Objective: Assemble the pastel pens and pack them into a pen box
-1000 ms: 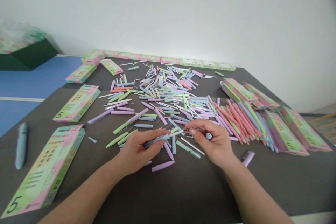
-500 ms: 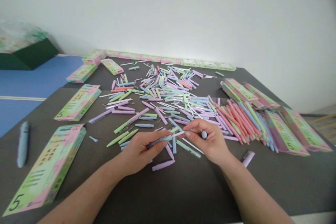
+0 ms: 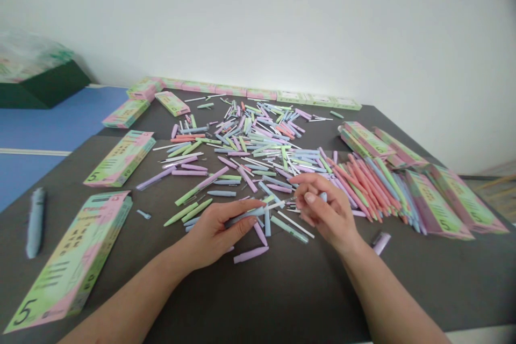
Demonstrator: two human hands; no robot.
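My left hand (image 3: 226, 228) is closed around a light-blue pen barrel (image 3: 241, 219). A white refill (image 3: 274, 205) sticks out of the barrel's right end, its metal tip pointing right. Just beyond that tip is my right hand (image 3: 328, 215), its fingers curled and apart from the refill. A small blue pen part (image 3: 323, 196) shows among those fingers, mostly hidden. Below the hands lie a purple pen piece (image 3: 250, 255) and a clear-ended green pen piece (image 3: 289, 229). A large loose pile of pastel barrels and refills (image 3: 258, 140) spreads behind them.
Orange pen barrels (image 3: 365, 185) lie bunched at the right, beside printed boxes (image 3: 439, 204). More boxes line the left, including a large one (image 3: 76, 252), and the back edge. A blue pen (image 3: 35, 223) lies far left. A purple clip piece (image 3: 381, 243) rests near my right wrist.
My right hand has let go of the refill's tip and moved slightly right, its fingers turning around the small blue part. My left hand stays in place with the barrel.
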